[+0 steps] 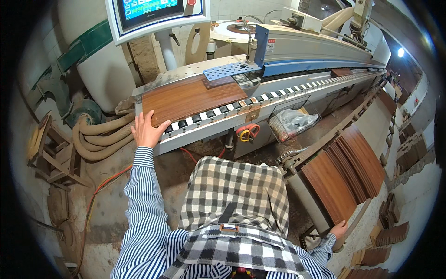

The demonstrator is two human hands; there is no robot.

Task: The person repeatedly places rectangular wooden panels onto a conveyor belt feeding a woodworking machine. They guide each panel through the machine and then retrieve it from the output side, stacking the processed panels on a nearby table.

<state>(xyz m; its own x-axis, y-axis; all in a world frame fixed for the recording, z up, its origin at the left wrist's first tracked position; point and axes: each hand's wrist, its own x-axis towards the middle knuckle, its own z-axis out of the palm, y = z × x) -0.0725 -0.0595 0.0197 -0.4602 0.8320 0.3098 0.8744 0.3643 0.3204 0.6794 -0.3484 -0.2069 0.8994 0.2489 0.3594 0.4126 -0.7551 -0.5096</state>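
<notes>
A brown wood-grain panel (pixel 190 98) lies flat on the machine's infeed bed, its far right part under a blue perforated plate (pixel 231 70). My left hand (pixel 147 131) rests at the panel's near left corner, fingers spread and thumb reaching toward the conveyor chain (pixel 209 114) of black and white pads. Off to my right, a row of similar panels leans overlapped on a grey belt (pixel 316 204). At the near corner of the closest leaning panel (pixel 327 190), my right hand (pixel 340 229) has its fingers closed on the edge; the underside of the grip is hidden.
A control screen (pixel 151 9) stands above the bed at the back left. Scissors with red and yellow handles (pixel 247 133) hang on the machine's front, beside a wire basket (pixel 292 124) holding clear plastic. Thick hoses (pixel 95 139) and a wooden stool (pixel 55 149) are on the left.
</notes>
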